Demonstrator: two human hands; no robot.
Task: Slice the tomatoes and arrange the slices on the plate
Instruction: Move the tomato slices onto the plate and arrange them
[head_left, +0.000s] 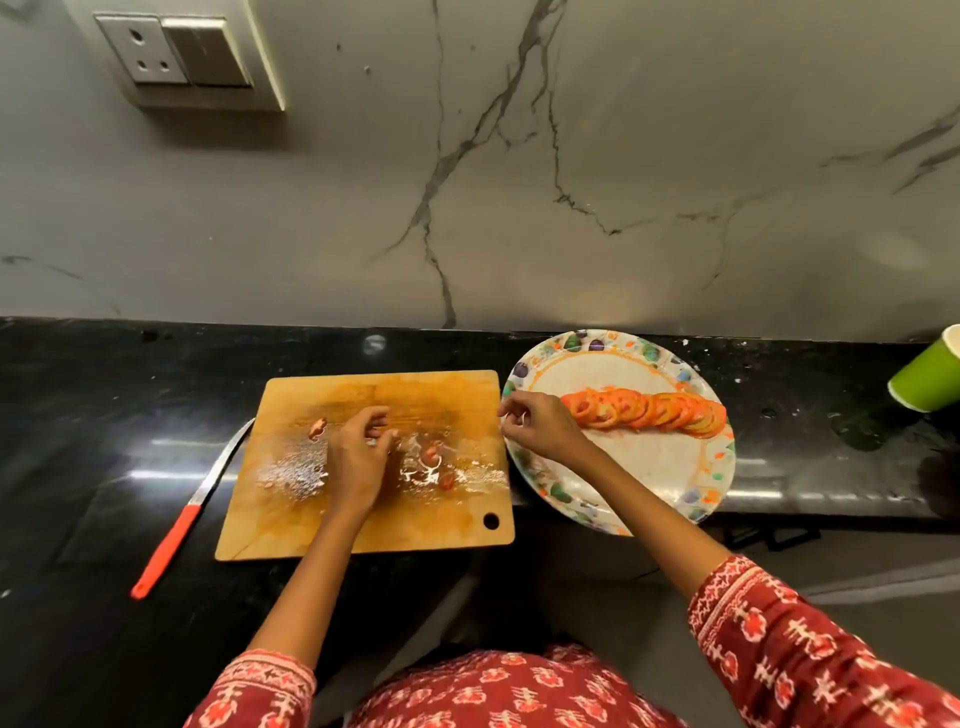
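Observation:
A row of overlapping tomato slices (649, 411) lies across the patterned paper plate (670, 467) on the right. The wooden cutting board (291, 514) in the middle is wet with juice and carries a few small tomato scraps (431, 453). My left hand (358, 452) hovers over the board's centre with its fingers loosely curled; I cannot make out anything in it. My right hand (540, 423) is at the plate's left rim, just left of the slice row, fingers loosely bent and holding nothing I can see. The knife (182, 514), red-handled, lies on the counter left of the board.
The black counter (78, 441) runs along a marble wall. A green paper cup (930, 371) stands at the far right edge. A socket plate (176, 52) is on the wall at upper left. The plate overhangs the counter's front edge slightly.

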